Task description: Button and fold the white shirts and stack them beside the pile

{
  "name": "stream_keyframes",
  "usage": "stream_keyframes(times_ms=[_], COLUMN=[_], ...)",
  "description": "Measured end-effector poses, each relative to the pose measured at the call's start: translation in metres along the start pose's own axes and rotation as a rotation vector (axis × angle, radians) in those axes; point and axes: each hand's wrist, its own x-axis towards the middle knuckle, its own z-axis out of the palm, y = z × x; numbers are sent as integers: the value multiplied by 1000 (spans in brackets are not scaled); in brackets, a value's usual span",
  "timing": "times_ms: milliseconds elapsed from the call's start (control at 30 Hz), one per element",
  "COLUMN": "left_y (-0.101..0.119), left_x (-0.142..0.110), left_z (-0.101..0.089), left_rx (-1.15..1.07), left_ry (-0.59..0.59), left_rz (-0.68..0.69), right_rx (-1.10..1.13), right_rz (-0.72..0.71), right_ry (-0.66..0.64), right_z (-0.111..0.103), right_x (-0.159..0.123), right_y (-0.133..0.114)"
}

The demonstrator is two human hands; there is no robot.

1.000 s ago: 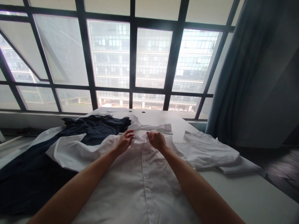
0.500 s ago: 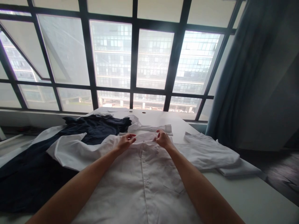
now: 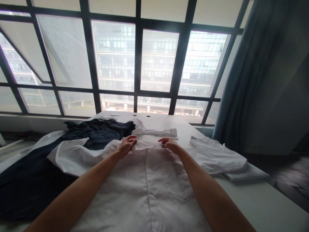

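A white button-up shirt (image 3: 135, 187) lies front side up, its button placket running towards me and its collar (image 3: 147, 146) at the far end. My left hand (image 3: 126, 146) is closed at the left end of the collar, thumb and fingers bent round the fabric. At the right end, my right hand (image 3: 170, 145) holds the collar edge with its fingers curled over it. A chest pocket shows on the right of the shirt. One long sleeve (image 3: 77, 154) stretches out to the left, over dark cloth.
A navy garment (image 3: 101, 130) lies on the left, overlapping other white cloth. More white fabric (image 3: 161, 132) is beyond the collar. Folded white clothing (image 3: 217, 154) rests on the right of the white table (image 3: 260, 199). Windows stand behind, with a grey-blue curtain (image 3: 243, 83) at the right.
The collar, raised between my hands before, now sits lower and folded over. My left hand has shifted slightly left, and my right hand has turned its fingers inward and lowered a little.
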Motion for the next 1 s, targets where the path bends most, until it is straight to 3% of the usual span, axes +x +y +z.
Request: stream_keyframes(times_ms=[167,300,533,700,833,933,1000], left_y=[5,13,17,13,12,15,18], left_x=[-2,-6,-9,-6,-4,-12,-23], left_z=[-2,-3,0,-6,-9,3,21], left_rx=[42,268,645,685,711,787,854], left_ry=[-122,-119,-89,-112,1,141,91], left_rz=[7,172,541,617,633,673,717], right_rx=[433,546,511,442,231,180,220], right_rz=[57,104,268,228,184,195,191], right_ry=[-114,-105,-30,4,11,-97,-117], right_z=[-8,-6,5,1,-7,-12,-13], right_x=[-7,-7,-3,-4,-9,-13,-15], right_y=[-8,-14,-17,-19,-18,-22,-26])
